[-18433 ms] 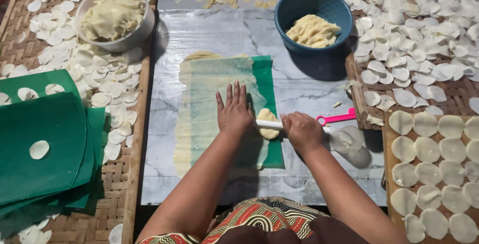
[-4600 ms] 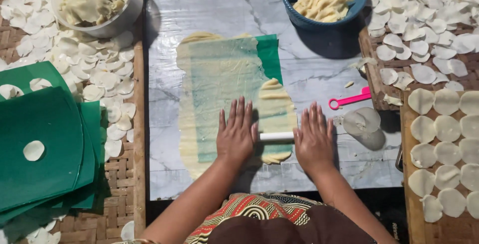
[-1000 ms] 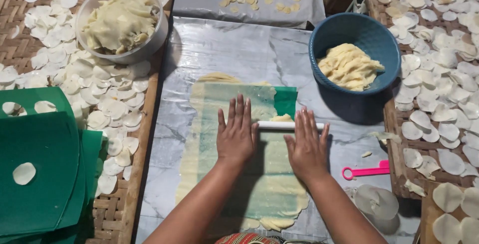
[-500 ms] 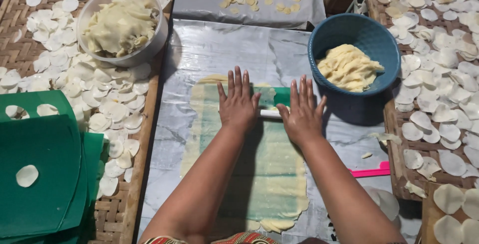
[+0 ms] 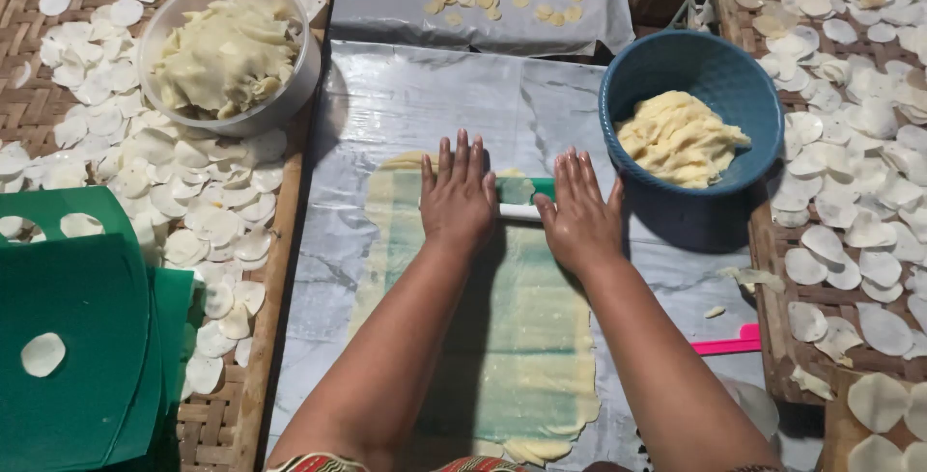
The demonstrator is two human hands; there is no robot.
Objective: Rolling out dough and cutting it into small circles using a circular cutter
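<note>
Rolling a white pin (image 5: 521,211) over a thin dough sheet (image 5: 521,337) under green plastic, near the sheet's far end; left hand (image 5: 456,202) and right hand (image 5: 579,216) flat, fingers spread, palms pressing, nothing clasped; needs even pressure and level palms to avoid tearing

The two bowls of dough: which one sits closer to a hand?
The blue bowl, right beside the right hand. The white bowl sits farther off at upper left, on the woven mat.
</note>
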